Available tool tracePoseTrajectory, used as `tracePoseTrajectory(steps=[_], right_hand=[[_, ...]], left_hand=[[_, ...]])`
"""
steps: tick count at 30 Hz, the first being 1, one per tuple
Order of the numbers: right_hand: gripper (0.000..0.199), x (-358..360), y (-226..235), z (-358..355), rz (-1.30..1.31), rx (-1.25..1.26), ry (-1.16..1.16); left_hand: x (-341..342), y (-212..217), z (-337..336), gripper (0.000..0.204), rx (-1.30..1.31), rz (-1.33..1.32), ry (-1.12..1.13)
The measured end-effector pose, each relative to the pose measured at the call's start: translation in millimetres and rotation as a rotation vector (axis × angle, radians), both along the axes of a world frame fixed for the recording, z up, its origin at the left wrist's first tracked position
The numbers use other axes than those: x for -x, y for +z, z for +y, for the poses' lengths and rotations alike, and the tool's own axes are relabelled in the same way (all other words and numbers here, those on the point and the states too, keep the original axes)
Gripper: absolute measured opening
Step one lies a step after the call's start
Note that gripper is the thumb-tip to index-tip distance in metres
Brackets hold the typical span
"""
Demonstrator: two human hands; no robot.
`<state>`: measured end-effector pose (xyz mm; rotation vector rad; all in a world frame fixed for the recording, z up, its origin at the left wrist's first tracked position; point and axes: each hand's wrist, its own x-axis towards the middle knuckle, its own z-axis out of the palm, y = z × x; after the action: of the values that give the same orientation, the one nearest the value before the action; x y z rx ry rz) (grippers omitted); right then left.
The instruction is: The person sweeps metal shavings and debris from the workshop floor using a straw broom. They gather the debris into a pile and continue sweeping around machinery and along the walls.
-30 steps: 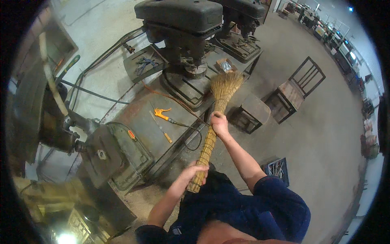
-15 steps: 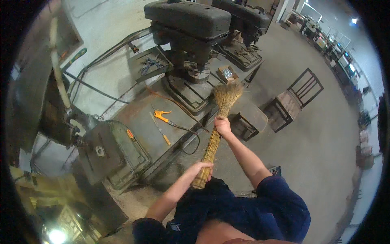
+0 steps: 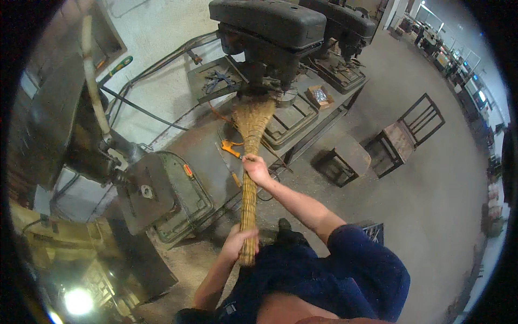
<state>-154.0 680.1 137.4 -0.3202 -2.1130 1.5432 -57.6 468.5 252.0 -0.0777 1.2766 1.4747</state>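
Both my hands grip a bundled straw broom (image 3: 249,202). My left hand (image 3: 237,242) is wrapped round the lower end of its handle, close to my body. Higher up, just below the flared bristles, my right hand (image 3: 256,168) closes round the shaft. The bristles fan out over the metal workbench (image 3: 186,141), in front of the nearer drill press (image 3: 270,24); whether they touch it I cannot tell. Beside the shaft lie an orange air blow gun (image 3: 231,148), partly hidden by the broom, and a thin tool with a wooden handle (image 3: 229,167).
An open box of small parts (image 3: 320,97) stands at the bench's right. A tray (image 3: 216,81) holds tangled metal pieces. At left is another machine's base plate (image 3: 189,202) with an orange-handled tool (image 3: 188,170). A stool (image 3: 345,156) and a wooden chair (image 3: 398,141) stand right of the bench.
The broom's bristle end has swung left, from the bench's right edge to over the bench. Both hands moved left with it, keeping their grip. The view has also shifted slightly.
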Motion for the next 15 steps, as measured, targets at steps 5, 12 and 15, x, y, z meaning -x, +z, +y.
tracePoseTrajectory(steps=[5,12,15], right_hand=[[0.01,44,-9,28,-0.071,0.101,0.003],[0.006,-58,-6,9,-0.056,0.564,-0.23],[0.007,-119,-13,-7,-0.035,0.783,-0.381]], left_hand=[[25,7,42,0.023,-0.027,0.022,0.078],[4,-2,1,0.024,0.019,0.028,-0.327],[-1,-2,-23,0.024,-0.002,0.049,-0.532]])
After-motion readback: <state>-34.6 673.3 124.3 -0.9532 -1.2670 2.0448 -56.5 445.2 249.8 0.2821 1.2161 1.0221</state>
